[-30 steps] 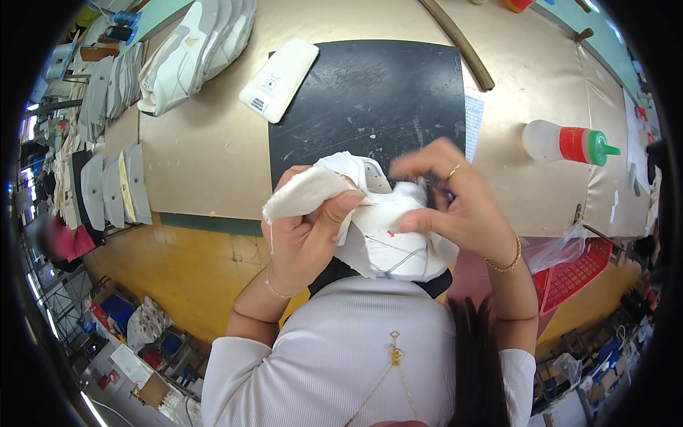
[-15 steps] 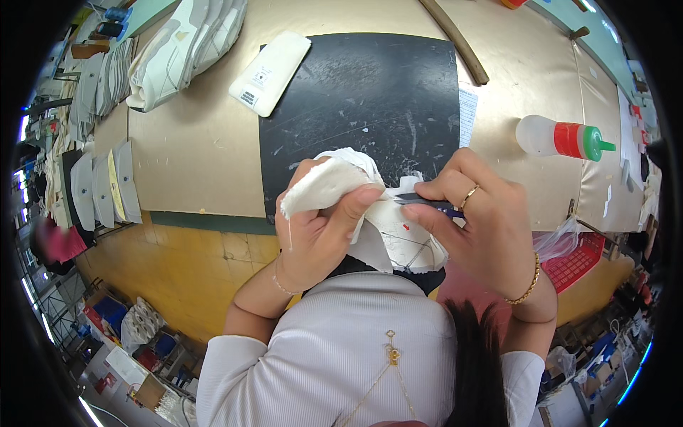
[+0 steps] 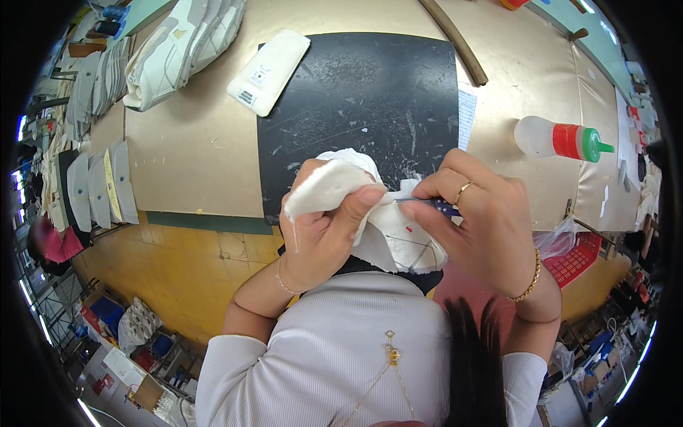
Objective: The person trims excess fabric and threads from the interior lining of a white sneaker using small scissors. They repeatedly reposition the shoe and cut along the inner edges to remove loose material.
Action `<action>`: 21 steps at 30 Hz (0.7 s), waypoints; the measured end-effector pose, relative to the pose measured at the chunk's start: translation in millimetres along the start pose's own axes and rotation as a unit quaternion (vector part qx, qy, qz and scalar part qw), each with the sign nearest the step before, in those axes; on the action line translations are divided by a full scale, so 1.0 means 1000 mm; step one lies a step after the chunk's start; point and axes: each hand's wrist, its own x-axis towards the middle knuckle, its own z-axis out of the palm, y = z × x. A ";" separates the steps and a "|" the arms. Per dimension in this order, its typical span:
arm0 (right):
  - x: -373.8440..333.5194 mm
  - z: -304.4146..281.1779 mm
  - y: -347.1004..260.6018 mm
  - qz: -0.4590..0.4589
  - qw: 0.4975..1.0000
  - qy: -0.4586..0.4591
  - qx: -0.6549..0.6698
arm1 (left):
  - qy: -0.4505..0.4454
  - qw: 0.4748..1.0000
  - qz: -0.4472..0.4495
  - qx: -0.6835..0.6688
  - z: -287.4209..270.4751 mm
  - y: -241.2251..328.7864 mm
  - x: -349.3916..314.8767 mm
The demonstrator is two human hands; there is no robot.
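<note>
My left hand is closed round a white padded fabric piece, with the thumb pressing its folded edge. Lower down, a white panel with grey lines and a small red mark hangs in front of my body; how it joins the piece in my grip is partly hidden. A small metal-bladed tool with a dark blue handle is pinched between thumb and fingers of my right hand. Its thin blade lies against the white fabric beside my left thumb. Most of the handle is covered by my palm.
Under the work lies a scratched black mat on a tan table. A white flat pad overlaps its left corner. Stacked white-grey pieces stand far left. A wooden stick and a green-capped bottle lie right.
The blade has turned and now shows as a thin line, and more of the blue handle shows. My left hand holds the fabric in nearly the same place.
</note>
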 end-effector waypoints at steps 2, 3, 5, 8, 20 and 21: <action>0.000 0.003 0.002 -0.003 1.000 -0.003 -0.001 | 0.000 1.000 -0.001 0.002 -0.001 -0.002 0.000; -0.001 0.005 0.004 0.007 1.000 0.005 0.024 | -0.001 1.000 -0.004 0.002 -0.002 -0.002 0.000; -0.002 0.008 0.007 0.027 0.997 0.020 0.075 | -0.012 1.000 0.002 -0.004 -0.003 -0.005 0.001; 0.004 0.019 0.017 0.046 0.974 0.076 0.210 | -0.039 0.999 0.010 -0.003 -0.005 -0.005 0.003; 0.007 0.029 0.043 0.179 0.891 -0.116 0.400 | -0.159 0.973 -0.119 -0.117 -0.036 0.021 0.014; 0.006 0.030 0.045 0.171 0.891 -0.109 0.407 | -0.219 0.952 -0.155 -0.147 -0.041 0.025 0.012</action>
